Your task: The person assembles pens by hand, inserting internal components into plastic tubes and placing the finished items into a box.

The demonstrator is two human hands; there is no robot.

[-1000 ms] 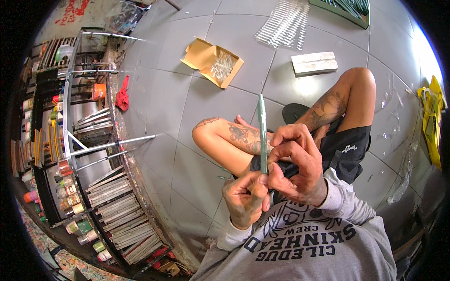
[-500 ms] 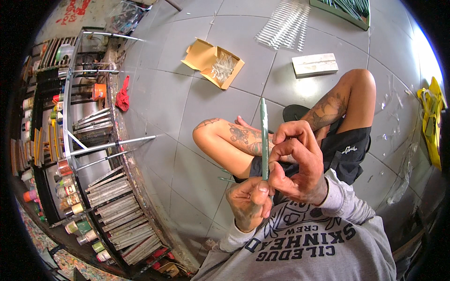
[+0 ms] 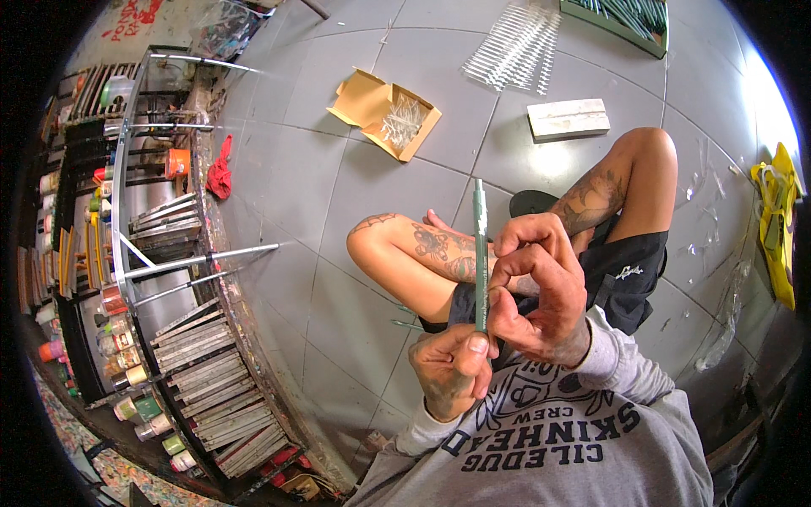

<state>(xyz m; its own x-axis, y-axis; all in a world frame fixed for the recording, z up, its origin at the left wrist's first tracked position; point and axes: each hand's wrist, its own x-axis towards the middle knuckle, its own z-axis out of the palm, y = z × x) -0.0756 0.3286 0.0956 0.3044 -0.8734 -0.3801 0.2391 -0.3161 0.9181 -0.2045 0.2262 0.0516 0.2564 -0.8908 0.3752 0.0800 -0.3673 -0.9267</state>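
A slim green pen (image 3: 481,253) with a paler top end and a whitish patch stands nearly upright in front of my crossed legs. My left hand (image 3: 452,367) pinches its lower end between thumb and fingers. My right hand (image 3: 541,291) is curled at the pen's right side, its bent fingertips and thumb against the barrel. Beside my left knee, on the floor, lie a few thin green pieces (image 3: 407,322), partly hidden by the leg.
An open cardboard box (image 3: 407,145) holds clear thin pieces. Near it lie clear toothed strips (image 3: 515,46), a white block (image 3: 568,119) and a green tray (image 3: 612,29) of dark green pens. A metal-framed rack (image 3: 123,194) with jars lines the left; a yellow bag (image 3: 775,224) lies right.
The pen has shifted slightly right and turned a little, so its whitish patch shows differently. Both hands keep nearly the same grip.
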